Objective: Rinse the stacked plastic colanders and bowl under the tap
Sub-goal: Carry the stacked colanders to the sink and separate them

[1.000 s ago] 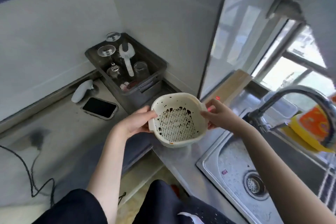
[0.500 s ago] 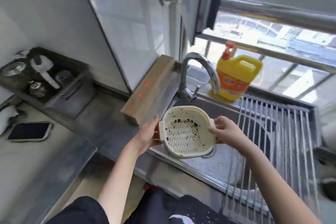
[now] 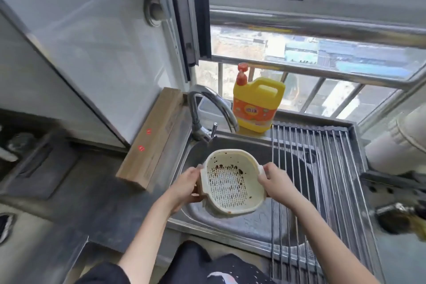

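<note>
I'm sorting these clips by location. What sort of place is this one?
Most likely a home kitchen, at the sink by a window. Signs: a steel sink with a curved tap, a yellow dish-soap jug on the ledge, and a roll-up drying rack across the basin.

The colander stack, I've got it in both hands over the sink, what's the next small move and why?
Probably free the right hand and lift the tap lever. The colander stack sits over the sink, below and in front of the tap spout, brown specks inside, and no water runs. The left hand grips the other side and could likely steady it alone.
</note>
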A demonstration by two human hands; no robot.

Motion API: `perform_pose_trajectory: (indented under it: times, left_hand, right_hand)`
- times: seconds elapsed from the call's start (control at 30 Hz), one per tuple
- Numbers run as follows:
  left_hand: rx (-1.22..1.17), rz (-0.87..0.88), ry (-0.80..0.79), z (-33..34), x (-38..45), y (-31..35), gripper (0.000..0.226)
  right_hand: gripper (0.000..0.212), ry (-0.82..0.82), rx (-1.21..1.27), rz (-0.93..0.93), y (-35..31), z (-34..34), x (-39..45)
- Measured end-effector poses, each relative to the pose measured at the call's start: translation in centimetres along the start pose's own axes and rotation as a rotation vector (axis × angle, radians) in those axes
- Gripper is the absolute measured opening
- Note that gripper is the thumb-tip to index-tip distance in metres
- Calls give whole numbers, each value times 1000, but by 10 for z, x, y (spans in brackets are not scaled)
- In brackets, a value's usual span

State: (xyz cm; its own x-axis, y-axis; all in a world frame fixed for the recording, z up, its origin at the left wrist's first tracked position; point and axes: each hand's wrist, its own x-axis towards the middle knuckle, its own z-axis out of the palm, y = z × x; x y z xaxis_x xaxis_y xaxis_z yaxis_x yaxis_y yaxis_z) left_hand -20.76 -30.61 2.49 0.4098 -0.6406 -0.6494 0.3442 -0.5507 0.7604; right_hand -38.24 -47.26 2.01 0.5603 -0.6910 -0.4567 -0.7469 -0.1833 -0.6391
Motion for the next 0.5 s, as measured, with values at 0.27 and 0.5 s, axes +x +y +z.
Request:
perform_pose_trajectory:
  times: [0.27,0.5]
  left_hand:
    - [119,-83,-16,-29,36,-6,21]
    - [174,-8,64,-30,53,-11,18]
  right_hand:
    - [16,23,160,126,-6,11,25]
    - [18,8,348,306,1,26,39]
